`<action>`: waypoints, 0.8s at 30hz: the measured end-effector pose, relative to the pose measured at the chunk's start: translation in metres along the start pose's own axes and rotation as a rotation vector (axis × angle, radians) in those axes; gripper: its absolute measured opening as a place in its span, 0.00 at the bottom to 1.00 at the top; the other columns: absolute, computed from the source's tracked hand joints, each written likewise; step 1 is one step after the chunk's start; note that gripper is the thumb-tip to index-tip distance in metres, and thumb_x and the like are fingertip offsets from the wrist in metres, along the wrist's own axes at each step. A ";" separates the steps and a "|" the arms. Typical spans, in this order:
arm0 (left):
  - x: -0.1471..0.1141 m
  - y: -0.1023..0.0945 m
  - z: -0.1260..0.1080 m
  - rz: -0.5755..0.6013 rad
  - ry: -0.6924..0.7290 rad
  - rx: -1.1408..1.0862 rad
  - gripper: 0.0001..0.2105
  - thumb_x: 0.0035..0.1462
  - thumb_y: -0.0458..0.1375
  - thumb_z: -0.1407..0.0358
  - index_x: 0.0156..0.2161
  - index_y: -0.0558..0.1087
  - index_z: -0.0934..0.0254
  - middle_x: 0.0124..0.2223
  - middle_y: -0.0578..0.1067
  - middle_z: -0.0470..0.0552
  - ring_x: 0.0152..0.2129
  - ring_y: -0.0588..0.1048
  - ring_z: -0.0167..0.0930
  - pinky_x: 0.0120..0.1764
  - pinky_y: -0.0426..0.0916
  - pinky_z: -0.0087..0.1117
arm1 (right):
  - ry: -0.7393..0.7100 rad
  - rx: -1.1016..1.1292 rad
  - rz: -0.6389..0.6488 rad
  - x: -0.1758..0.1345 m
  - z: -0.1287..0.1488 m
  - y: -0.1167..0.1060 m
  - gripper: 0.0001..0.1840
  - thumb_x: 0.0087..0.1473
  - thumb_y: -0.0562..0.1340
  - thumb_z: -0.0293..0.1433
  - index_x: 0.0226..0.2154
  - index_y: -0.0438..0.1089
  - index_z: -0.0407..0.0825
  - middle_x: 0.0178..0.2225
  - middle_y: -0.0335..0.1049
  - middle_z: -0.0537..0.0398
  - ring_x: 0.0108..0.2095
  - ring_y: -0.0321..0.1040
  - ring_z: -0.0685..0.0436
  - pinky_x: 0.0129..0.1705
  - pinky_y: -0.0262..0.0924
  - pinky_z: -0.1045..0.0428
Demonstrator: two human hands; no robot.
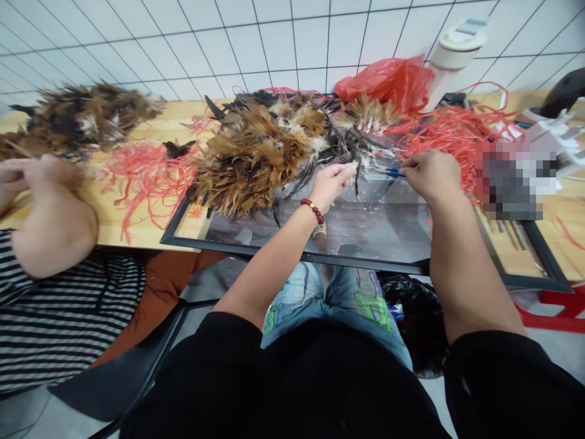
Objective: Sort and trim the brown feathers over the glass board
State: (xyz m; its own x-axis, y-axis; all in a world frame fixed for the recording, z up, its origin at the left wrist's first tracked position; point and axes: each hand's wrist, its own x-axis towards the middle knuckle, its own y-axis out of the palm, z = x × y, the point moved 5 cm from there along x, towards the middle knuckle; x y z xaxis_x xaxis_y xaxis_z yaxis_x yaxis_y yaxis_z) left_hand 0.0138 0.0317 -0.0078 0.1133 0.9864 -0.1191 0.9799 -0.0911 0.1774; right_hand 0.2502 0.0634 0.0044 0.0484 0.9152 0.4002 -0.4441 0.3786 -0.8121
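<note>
One pale tuft half hidden in pinching left hand, blue tool partly covered, right hand gripping it

The feathers look ruffled, downy at the roots; the red bag is thin, crinkled plastic with a sheen. I see smooth pale wood on the tabletop, glossy wall tiles, and faded denim jeans.
</note>
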 end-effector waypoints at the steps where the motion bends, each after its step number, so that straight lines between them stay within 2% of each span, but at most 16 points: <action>1: 0.000 0.000 0.000 0.003 0.000 -0.001 0.10 0.61 0.62 0.65 0.29 0.72 0.66 0.19 0.63 0.39 0.16 0.55 0.17 0.21 0.48 0.22 | -0.008 0.001 0.017 0.000 -0.007 0.004 0.07 0.45 0.71 0.29 0.22 0.72 0.49 0.29 0.72 0.44 0.40 0.70 0.32 0.46 0.61 0.35; 4: 0.000 0.000 0.001 0.013 0.007 -0.006 0.10 0.60 0.62 0.64 0.30 0.72 0.66 0.20 0.63 0.39 0.16 0.55 0.16 0.21 0.48 0.22 | -0.041 0.055 0.002 -0.001 -0.012 0.018 0.11 0.45 0.70 0.29 0.19 0.69 0.51 0.25 0.70 0.48 0.42 0.70 0.31 0.49 0.61 0.34; 7: 0.001 0.000 0.002 0.022 0.011 -0.012 0.10 0.60 0.63 0.63 0.29 0.72 0.66 0.20 0.63 0.39 0.15 0.55 0.16 0.20 0.47 0.22 | -0.003 0.012 -0.011 -0.002 -0.007 0.025 0.07 0.45 0.68 0.26 0.23 0.70 0.50 0.26 0.72 0.47 0.43 0.70 0.30 0.50 0.59 0.31; 11: 0.001 0.000 0.002 0.022 0.008 -0.004 0.11 0.59 0.64 0.61 0.30 0.72 0.66 0.20 0.63 0.39 0.15 0.54 0.16 0.19 0.46 0.22 | 0.003 -0.066 0.028 -0.005 0.000 0.024 0.07 0.44 0.68 0.24 0.24 0.69 0.49 0.28 0.73 0.46 0.44 0.70 0.28 0.51 0.55 0.28; 14: 0.001 0.000 0.002 0.020 0.008 -0.003 0.11 0.59 0.64 0.61 0.30 0.72 0.66 0.20 0.63 0.39 0.15 0.54 0.16 0.20 0.47 0.22 | -0.092 0.049 -0.019 -0.008 0.002 0.019 0.12 0.47 0.69 0.29 0.21 0.65 0.49 0.29 0.72 0.46 0.47 0.67 0.29 0.53 0.53 0.29; 17: 0.004 -0.002 0.004 0.009 0.030 -0.001 0.10 0.60 0.63 0.62 0.30 0.73 0.66 0.20 0.64 0.39 0.16 0.55 0.17 0.21 0.48 0.23 | -0.136 0.119 -0.071 -0.010 0.005 0.013 0.14 0.50 0.69 0.30 0.22 0.64 0.49 0.32 0.73 0.43 0.51 0.63 0.30 0.54 0.50 0.32; 21: 0.014 -0.012 0.008 -0.105 0.170 0.059 0.11 0.59 0.63 0.63 0.27 0.73 0.65 0.21 0.66 0.41 0.19 0.59 0.19 0.24 0.53 0.22 | -0.066 -0.147 0.025 -0.012 0.022 0.003 0.03 0.53 0.63 0.23 0.31 0.67 0.46 0.39 0.76 0.32 0.50 0.66 0.29 0.56 0.46 0.29; 24: 0.022 -0.018 0.011 -0.170 0.234 0.101 0.12 0.58 0.64 0.61 0.27 0.74 0.64 0.23 0.69 0.42 0.22 0.63 0.21 0.27 0.56 0.23 | -0.058 -0.241 0.015 -0.016 0.044 -0.013 0.11 0.58 0.56 0.26 0.43 0.69 0.43 0.45 0.75 0.30 0.51 0.68 0.30 0.59 0.46 0.32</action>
State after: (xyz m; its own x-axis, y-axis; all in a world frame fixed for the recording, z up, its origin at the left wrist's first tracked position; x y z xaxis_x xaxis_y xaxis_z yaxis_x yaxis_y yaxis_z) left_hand 0.0001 0.0532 -0.0243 -0.0832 0.9923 0.0913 0.9943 0.0765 0.0747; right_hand 0.2158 0.0380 0.0275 -0.0113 0.9143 0.4050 -0.2181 0.3930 -0.8933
